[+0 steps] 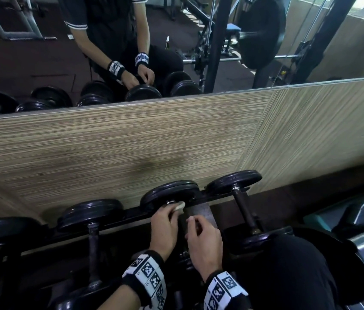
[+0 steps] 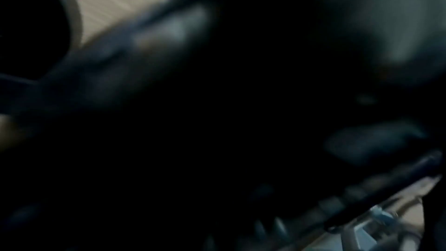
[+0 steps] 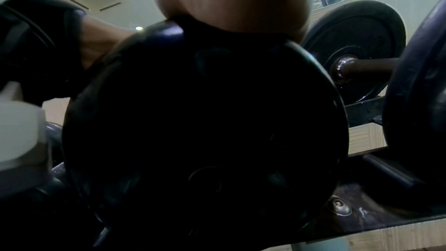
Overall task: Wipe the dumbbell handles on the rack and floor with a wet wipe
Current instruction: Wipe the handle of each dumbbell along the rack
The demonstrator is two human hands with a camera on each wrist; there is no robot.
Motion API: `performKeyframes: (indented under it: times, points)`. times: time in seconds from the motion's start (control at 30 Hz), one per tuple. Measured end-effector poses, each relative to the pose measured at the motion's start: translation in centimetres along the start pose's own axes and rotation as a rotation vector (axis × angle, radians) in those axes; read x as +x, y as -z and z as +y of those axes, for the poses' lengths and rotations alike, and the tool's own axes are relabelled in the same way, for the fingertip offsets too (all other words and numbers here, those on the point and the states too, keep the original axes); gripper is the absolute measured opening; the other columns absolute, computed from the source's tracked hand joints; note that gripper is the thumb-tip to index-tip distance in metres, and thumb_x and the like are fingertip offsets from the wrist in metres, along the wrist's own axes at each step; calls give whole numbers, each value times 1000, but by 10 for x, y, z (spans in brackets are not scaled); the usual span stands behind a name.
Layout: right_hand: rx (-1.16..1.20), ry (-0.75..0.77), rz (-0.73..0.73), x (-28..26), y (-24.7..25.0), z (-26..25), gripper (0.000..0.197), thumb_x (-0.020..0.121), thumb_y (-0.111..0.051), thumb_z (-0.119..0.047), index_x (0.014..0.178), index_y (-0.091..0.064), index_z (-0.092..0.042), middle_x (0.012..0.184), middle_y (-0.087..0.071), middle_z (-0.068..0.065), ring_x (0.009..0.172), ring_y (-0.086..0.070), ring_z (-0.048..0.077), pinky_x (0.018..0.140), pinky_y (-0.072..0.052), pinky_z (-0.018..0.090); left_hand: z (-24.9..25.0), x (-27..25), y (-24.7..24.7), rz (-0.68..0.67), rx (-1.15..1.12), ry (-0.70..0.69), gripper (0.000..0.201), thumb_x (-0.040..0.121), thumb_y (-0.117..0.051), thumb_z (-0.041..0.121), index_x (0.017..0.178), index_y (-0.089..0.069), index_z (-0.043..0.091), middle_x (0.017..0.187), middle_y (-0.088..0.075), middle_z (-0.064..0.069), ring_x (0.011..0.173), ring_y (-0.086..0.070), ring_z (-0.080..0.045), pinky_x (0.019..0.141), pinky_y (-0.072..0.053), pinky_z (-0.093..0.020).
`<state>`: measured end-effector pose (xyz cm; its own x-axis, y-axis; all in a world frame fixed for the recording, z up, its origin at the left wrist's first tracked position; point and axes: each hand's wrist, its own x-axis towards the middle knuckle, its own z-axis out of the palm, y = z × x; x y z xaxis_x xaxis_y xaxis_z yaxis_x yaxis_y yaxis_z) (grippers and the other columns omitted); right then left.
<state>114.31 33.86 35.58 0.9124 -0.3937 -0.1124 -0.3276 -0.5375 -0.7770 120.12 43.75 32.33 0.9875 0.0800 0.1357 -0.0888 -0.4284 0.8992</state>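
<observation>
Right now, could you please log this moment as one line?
left hand: holds wet wipe on dumbbell handle | right hand: curled beside it, contents unclear | rack

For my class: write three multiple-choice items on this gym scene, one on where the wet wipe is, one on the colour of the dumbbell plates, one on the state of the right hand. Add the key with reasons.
1. Where is the wet wipe?
A. On the floor
B. In the left hand, at the dumbbell handle by the far plate
C. On the wall panel

2. What colour are the dumbbell plates?
A. Black
B. Red
C. Yellow

3. What does the right hand hold?
A. A bottle
B. The wet wipe
C. Nothing visible; its fingers are loosely curled

Key: B, the white wipe pokes out of the left hand's fingers; A, every plate looks black; C, nothing shows in its fingers.
</observation>
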Motion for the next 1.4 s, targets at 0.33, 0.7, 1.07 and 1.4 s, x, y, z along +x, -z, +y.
performKeyframes:
  times: [0.33, 0.7, 1.07, 1.4]
  points:
    - [29, 4, 2, 0, 0, 1, 22, 100, -50, -40, 90, -67, -31, 64, -67, -9, 60, -63, 3, 66, -55, 27, -54, 13, 12, 15, -61, 589, 10, 92, -68, 14, 95, -74, 8, 93, -74, -12, 90, -68, -28, 79, -50, -33]
    - [39, 2, 20, 0, -1, 0, 22, 99, -51, -40, 86, -66, -31, 63, -67, -8, 59, -63, 6, 63, -55, 30, -46, 16, 8, 64, -264, 502, 13, 94, -64, 11, 91, -76, 17, 86, -76, -1, 87, -71, -19, 92, -55, -42]
    - [27, 3, 18, -2, -2, -1, 22, 98, -51, -42, 85, -65, -32, 63, -67, -10, 60, -63, 5, 67, -56, 37, -26, 3, 19, -13, 75, -60, 27, 88, -68, -1, 110, -75, 13, 104, -74, 2, 99, -67, -8, 92, -46, -16]
    - [36, -4, 10, -2, 0, -1, 22, 99, -52, -40, 84, -66, -32, 63, -67, -9, 59, -63, 5, 64, -56, 31, -53, 14, 19, -47, 81, 457, 12, 89, -67, 11, 95, -76, 7, 78, -69, -8, 83, -66, -24, 68, -39, -23]
